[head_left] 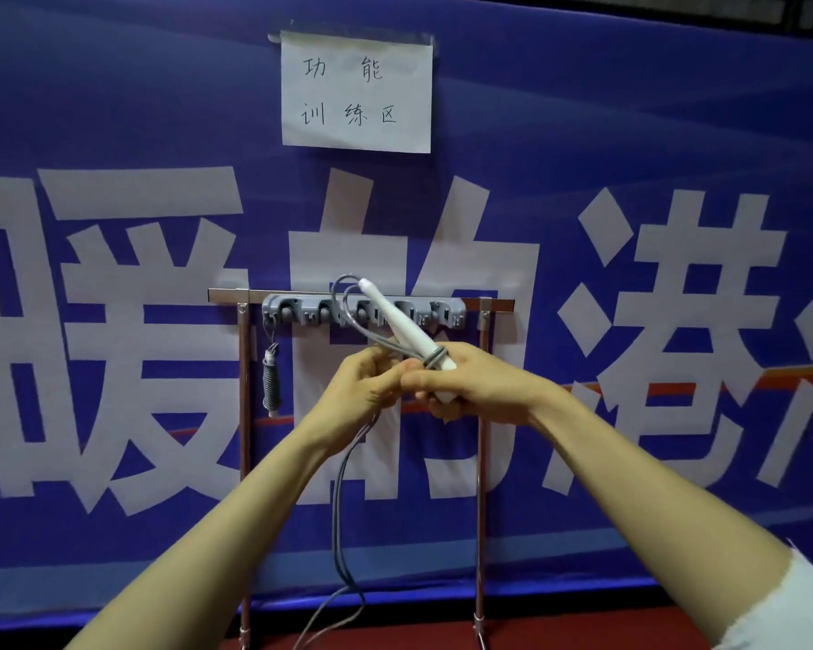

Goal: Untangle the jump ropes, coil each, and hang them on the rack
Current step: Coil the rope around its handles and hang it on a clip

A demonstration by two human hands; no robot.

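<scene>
Jump rope (pixel 343 499) is up in front of the rack (pixel 364 312), in both our hands. Our right hand (pixel 470 384) has its fingers clenched round the white handle (pixel 402 321), with cord wound on it. Our left hand (pixel 362 382) pinches the cord just beside it, and the slack hangs toward the floor. A second rope (pixel 272 380), coiled, hangs at the rack's left end.

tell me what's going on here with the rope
A person faces a grey plastic hook rack mounted on a metal bar. Their right-hand grip holds a white plastic jump-rope handle with a few turns of its thin grey cord wound round it. The left-hand grip pinches that cord, whose slack hangs toward the floor. One coiled grey-and-white jump rope already hangs at the rack's left end.
</scene>
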